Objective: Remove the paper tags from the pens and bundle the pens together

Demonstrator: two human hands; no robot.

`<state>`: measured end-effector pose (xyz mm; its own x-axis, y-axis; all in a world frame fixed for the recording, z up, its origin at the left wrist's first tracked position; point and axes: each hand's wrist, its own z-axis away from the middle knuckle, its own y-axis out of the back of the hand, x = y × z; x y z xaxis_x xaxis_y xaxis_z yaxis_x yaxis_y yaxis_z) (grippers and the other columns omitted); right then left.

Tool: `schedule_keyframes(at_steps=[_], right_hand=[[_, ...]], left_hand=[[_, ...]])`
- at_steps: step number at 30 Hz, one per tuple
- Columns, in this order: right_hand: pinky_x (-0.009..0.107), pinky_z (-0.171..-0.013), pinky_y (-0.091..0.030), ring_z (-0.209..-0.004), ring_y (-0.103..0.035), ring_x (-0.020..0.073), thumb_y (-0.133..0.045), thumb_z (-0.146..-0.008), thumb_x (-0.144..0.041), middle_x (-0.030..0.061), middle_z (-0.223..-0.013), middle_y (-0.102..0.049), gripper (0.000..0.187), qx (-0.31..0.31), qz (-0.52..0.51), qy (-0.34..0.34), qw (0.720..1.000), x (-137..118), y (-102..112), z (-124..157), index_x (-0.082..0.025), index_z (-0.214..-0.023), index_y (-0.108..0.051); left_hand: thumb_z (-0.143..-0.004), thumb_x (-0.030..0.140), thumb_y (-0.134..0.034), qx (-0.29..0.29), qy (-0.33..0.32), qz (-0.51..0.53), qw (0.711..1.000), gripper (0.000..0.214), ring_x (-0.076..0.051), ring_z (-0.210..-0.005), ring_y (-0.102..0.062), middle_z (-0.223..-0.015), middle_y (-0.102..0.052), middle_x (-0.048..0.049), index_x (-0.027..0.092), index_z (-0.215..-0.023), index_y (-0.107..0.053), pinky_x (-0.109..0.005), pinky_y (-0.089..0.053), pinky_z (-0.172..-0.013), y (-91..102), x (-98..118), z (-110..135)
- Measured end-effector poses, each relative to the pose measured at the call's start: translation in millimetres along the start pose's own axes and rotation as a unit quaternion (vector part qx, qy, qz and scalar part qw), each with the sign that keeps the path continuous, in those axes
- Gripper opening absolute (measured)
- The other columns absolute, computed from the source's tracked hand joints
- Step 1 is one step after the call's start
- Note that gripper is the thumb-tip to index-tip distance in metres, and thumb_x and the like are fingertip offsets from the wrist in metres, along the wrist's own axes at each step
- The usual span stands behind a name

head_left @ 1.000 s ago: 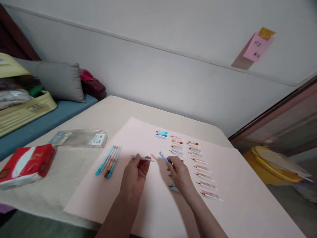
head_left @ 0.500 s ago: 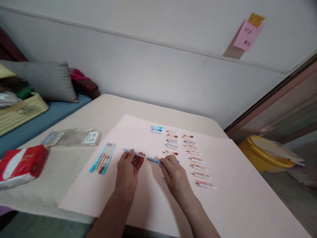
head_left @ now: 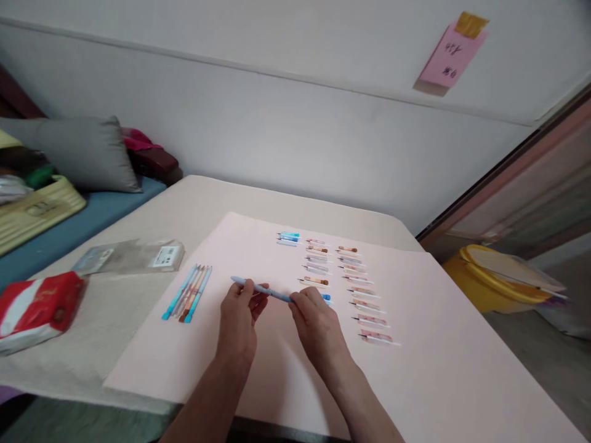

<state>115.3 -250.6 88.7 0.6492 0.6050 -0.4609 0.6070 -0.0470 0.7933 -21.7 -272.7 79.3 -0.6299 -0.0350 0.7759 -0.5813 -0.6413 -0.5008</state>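
Note:
A light blue pen [head_left: 266,290] is held level above a pink paper sheet [head_left: 429,344]. My left hand [head_left: 239,315] pinches the pen's left part with its fingers closed. My right hand [head_left: 314,321] grips the pen's right end, where a blue cap piece [head_left: 325,297] shows by the fingers. To the left on the sheet, several finished pens [head_left: 187,292] lie side by side. To the right of my hands, rows of small pen parts [head_left: 351,283] with pink and brown sleeves are laid out, with a few blue caps [head_left: 288,238] at the far end.
The pink sheet lies on a beige table [head_left: 207,197]. A clear plastic packet [head_left: 132,256] and a red tissue pack [head_left: 34,311] lie at the left. Beyond are a grey cushion [head_left: 83,154] and a yellow basket [head_left: 32,209]. A yellow basin [head_left: 498,286] stands on the floor at right.
A second ago each hand held a separate piece, apart. The hands have come together and the two pieces now form one line between them.

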Motion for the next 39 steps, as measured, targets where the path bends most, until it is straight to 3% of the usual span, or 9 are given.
schedule_keyframes(at_steps=[15, 19, 25, 29, 34, 39], right_hand=[[0.023, -0.061, -0.039, -0.069, -0.052, 0.0130, -0.044, -0.086, -0.014, 0.0024, -0.077, -0.051, 0.017, -0.018, -0.084, -0.044, 0.995, -3.7, 0.1, -1.0, -0.019, -0.082, -0.060], [0.024, -0.062, -0.039, -0.070, -0.053, 0.0137, -0.047, -0.083, -0.017, 0.0020, -0.076, -0.055, 0.015, -0.028, -0.147, -0.099, 0.984, -2.6, 1.0, -2.5, -0.020, -0.081, -0.061], [0.022, -0.051, -0.037, -0.053, -0.049, 0.0110, -0.050, -0.078, -0.021, -0.0020, -0.059, -0.053, 0.014, -0.099, -0.273, -0.226, 0.930, 1.9, 5.2, -5.1, -0.018, -0.070, -0.062], [0.022, -0.052, -0.036, -0.055, -0.050, 0.0114, -0.051, -0.077, -0.022, -0.0016, -0.058, -0.055, 0.015, -0.073, -0.233, -0.227, 0.943, -0.5, 7.7, -4.5, -0.018, -0.069, -0.062], [0.022, -0.054, -0.038, -0.059, -0.054, 0.0127, -0.049, -0.078, -0.020, 0.0004, -0.064, -0.060, 0.016, -0.063, -0.192, -0.197, 0.959, -6.7, 4.9, -4.0, -0.019, -0.068, -0.063], [0.023, -0.055, -0.039, -0.059, -0.055, 0.0136, -0.049, -0.078, -0.019, 0.0004, -0.062, -0.060, 0.017, -0.070, -0.194, -0.189, 0.960, -9.2, 0.0, -2.2, -0.019, -0.070, -0.064]], left_hand=[[-0.073, 0.037, -0.064, -0.029, -0.024, -0.003, 0.999, 0.025, -0.017, -0.078, -0.062, -0.084, -0.068, -0.0097, 0.014, -0.083, -0.057, -0.037, -0.047, -0.079, 1.5, 2.8, 2.7], [-0.073, 0.036, -0.064, -0.056, -0.038, -0.005, 0.998, 0.024, -0.017, -0.080, -0.062, -0.082, -0.067, -0.0079, 0.015, -0.083, -0.056, -0.038, -0.046, -0.082, 0.5, 7.1, 4.1], [-0.077, 0.033, -0.060, -0.130, -0.011, 0.008, 0.991, 0.020, -0.020, -0.085, -0.063, -0.082, -0.068, -0.0081, 0.016, -0.087, -0.055, -0.040, -0.044, -0.086, 2.4, 9.3, 1.5], [-0.077, 0.030, -0.061, -0.147, 0.036, 0.045, 0.987, 0.017, -0.021, -0.091, -0.062, -0.089, -0.068, -0.0097, 0.017, -0.087, -0.056, -0.039, -0.045, -0.085, 3.1, 8.2, -0.8], [-0.074, 0.033, -0.064, -0.104, 0.038, 0.049, 0.993, 0.018, -0.015, -0.085, -0.059, -0.086, -0.063, -0.0040, 0.017, -0.079, -0.058, -0.031, -0.046, -0.080, 2.4, 7.4, -2.6], [-0.068, 0.020, -0.071, -0.037, 0.018, 0.052, 0.998, 0.017, -0.010, -0.071, -0.056, -0.076, -0.060, -0.0022, 0.013, -0.081, -0.061, -0.027, -0.048, -0.074, 7.0, 7.6, -7.5]])
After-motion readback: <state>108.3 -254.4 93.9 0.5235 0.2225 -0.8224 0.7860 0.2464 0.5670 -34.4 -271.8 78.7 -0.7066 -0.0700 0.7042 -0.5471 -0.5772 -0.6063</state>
